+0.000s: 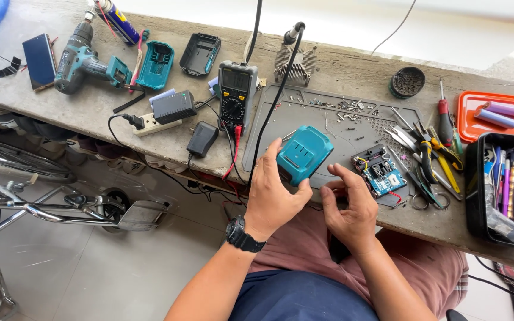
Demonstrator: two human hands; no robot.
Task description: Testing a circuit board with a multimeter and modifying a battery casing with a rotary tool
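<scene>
Sitting nearest the camera, the person's lap is cut off by the bottom edge, and both forearms rise from it toward the grey work mat (304, 113). The left hand (272, 193), a black watch on its wrist, is turned back-up with fingers wrapped around the near-left side of one teal battery housing (304, 153), which stands tilted over the mat's near edge. What its fingertips touch behind the housing is hidden. The right hand (349, 205), just right of the housing and apart from it, has fingers curled inward, pinched close together; whether they grip something small cannot be told.

On the mat right of the housing lies one circuit board (381, 169) with coloured wires. Tiny screws scattered across the mat's far part are too small to count. Left of the mat stands one multimeter (235, 92), its red and black leads trailing down. Farther left lie one teal drill (81, 59) and two empty shells, one teal, one black. Right of the mat, a heap of pliers and screwdrivers (426, 157) overlaps, hard to separate.
</scene>
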